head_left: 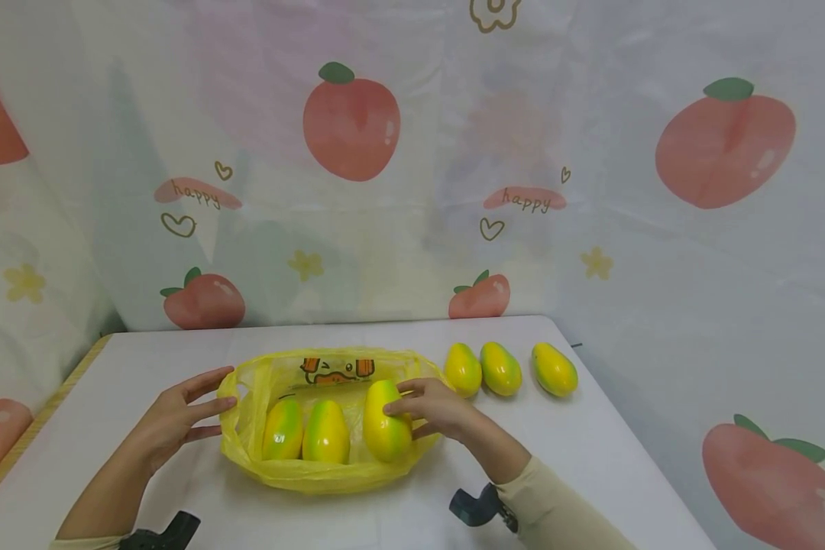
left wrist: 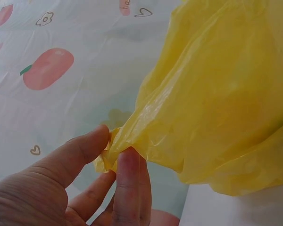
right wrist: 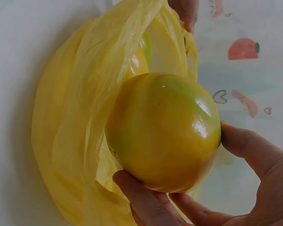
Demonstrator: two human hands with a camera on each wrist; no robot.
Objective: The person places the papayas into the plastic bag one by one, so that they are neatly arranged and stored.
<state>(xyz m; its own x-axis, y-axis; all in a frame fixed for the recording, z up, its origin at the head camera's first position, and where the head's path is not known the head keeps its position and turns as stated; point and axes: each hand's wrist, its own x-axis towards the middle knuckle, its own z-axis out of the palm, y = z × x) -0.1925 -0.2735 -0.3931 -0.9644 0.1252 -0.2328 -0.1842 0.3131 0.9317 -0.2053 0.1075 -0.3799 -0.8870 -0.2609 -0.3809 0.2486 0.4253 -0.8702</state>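
A yellow plastic bag (head_left: 282, 475) lies on the table with its mouth spread toward me. Its left handle is pinched between the thumb and fingers of my left hand (head_left: 168, 422), and the left wrist view shows this hand (left wrist: 92, 188) gripping the gathered plastic (left wrist: 115, 149). At the bag's right side, my right hand (head_left: 440, 409) holds a yellow-green mango (head_left: 386, 435) at the opening. From the right wrist, the mango (right wrist: 162, 132) sits between thumb and fingers, beside the bag's edge. Two more mangoes, one left (head_left: 283, 429) and one middle (head_left: 326, 434), rest inside the bag.
Behind the bag on the right, three mangoes stand on the white table (head_left: 591, 473): one (head_left: 463, 370) close to the bag, another (head_left: 501, 369) next to it, the third (head_left: 554, 370) near the right edge. A fruit-printed cloth (head_left: 412, 229) hangs behind the table.
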